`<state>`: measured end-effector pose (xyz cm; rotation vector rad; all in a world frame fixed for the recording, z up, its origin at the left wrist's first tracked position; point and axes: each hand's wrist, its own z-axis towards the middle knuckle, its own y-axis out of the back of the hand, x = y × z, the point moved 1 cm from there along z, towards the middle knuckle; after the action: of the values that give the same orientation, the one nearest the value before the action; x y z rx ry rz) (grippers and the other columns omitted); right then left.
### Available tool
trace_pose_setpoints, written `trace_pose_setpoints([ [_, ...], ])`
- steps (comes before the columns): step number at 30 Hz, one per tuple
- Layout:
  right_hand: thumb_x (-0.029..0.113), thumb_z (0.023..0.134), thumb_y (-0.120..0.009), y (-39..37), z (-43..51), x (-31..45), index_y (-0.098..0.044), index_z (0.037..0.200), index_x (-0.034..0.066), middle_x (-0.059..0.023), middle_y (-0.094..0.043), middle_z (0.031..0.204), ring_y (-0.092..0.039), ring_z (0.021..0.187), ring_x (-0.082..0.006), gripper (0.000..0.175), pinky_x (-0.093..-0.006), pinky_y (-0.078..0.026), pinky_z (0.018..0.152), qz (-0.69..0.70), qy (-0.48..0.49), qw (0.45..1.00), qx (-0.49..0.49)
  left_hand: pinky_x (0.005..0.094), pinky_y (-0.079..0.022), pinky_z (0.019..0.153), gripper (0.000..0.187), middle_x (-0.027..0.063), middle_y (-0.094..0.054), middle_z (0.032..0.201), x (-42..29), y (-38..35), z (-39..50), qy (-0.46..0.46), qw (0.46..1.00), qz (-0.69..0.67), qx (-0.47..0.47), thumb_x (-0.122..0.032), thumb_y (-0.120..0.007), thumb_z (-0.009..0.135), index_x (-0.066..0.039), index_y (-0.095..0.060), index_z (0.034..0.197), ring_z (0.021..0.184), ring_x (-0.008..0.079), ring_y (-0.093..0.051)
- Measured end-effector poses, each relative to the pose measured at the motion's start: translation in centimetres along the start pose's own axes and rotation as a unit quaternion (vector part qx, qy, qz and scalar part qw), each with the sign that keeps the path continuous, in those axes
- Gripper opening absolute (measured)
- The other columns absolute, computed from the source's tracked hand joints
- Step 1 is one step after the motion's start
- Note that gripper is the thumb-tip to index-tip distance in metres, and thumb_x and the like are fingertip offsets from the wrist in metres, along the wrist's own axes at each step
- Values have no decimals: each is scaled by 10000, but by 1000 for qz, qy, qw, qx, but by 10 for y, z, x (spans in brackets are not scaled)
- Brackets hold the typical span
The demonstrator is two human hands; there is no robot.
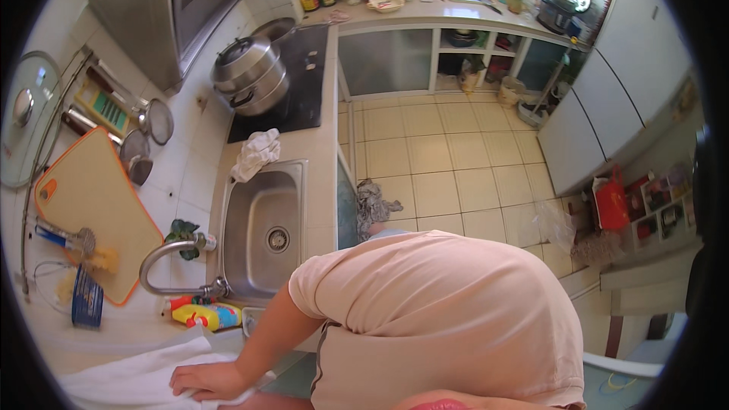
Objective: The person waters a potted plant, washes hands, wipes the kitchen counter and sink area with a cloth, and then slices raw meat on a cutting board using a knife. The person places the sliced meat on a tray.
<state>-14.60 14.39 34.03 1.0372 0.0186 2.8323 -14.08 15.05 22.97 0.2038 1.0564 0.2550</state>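
Observation:
My right hand (211, 378) lies palm down on a white cloth (131, 367) at the lower left, its fingers pointing left across the fabric. The cloth is spread in loose folds next to the counter's end. Only a strip of my left forearm (267, 401) shows along the bottom edge; the left hand is out of view. Just above the cloth, a yellow cleaner bottle with a red cap (208, 316) rests on its side. Beyond it are a curved metal faucet (151, 276) and a stainless steel sink (256, 222).
A steamer pot (253, 82) stands on the black cooktop (310, 91). A crumpled white rag (256, 154) lies by the sink's edge. Cutting board (97, 210) and strainers (136, 151) hang on the wall. A grey rag (373, 208) is on the tiled floor (438, 154). Refrigerator (603, 91) at right.

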Motion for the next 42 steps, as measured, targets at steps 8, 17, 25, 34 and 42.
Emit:
trace_pose_setpoints([
  [8, 173, 958, -570, -12, -3, -59, -617, 1145, -4, -185, -623, 1143, -592, 1090, -305, 262, -389, -469, 957, 70, -65, 995, -27, 339, -451, 903, 381, 67, -553, 1143, 7, -32, -12, 43, 995, -39, 77, -358, -568, 989, -54, -562, 1219, 1020, 194, -550],
  [17, 249, 964, -573, 87, -30, -47, -640, 1161, 29, -152, -663, 1138, -606, 1062, -259, 304, -403, -473, 918, -75, -193, 965, 162, 318, -457, 853, 364, 37, -562, 1065, 4, -68, -43, 107, 980, -52, 157, -389, -578, 983, -76, -584, 1170, 952, 161, -551],
  [25, 317, 969, -577, 313, -198, 12, -660, 1176, 58, -122, -698, 1133, -619, 1036, -219, 342, -415, -478, 883, -54, -231, 953, 188, 299, -463, 808, 353, 10, -570, 995, -8, -132, -119, 227, 944, -74, 228, -416, -586, 978, -96, -603, 1126, 890, 133, -552],
  [34, 259, 890, -558, 494, -632, 228, -672, 1172, 45, -193, -693, 1131, -648, 1083, -333, 372, -411, -502, 948, -202, -594, 474, -618, 277, -469, 758, 346, -20, -580, 917, -15, -272, -233, 365, 767, -252, 464, -447, -595, 973, -119, -625, 1076, 822, 100, -553],
  [42, 325, 888, -548, 464, -845, 313, -707, 1124, 58, -199, -693, 1135, -654, 1070, -360, 391, -457, -499, 959, -261, -699, 362, -559, 343, -502, 827, 406, 60, -634, 749, -212, -460, -364, -44, 741, 258, 618, -449, -533, 1002, -87, -701, 925, 859, 192, -627],
])
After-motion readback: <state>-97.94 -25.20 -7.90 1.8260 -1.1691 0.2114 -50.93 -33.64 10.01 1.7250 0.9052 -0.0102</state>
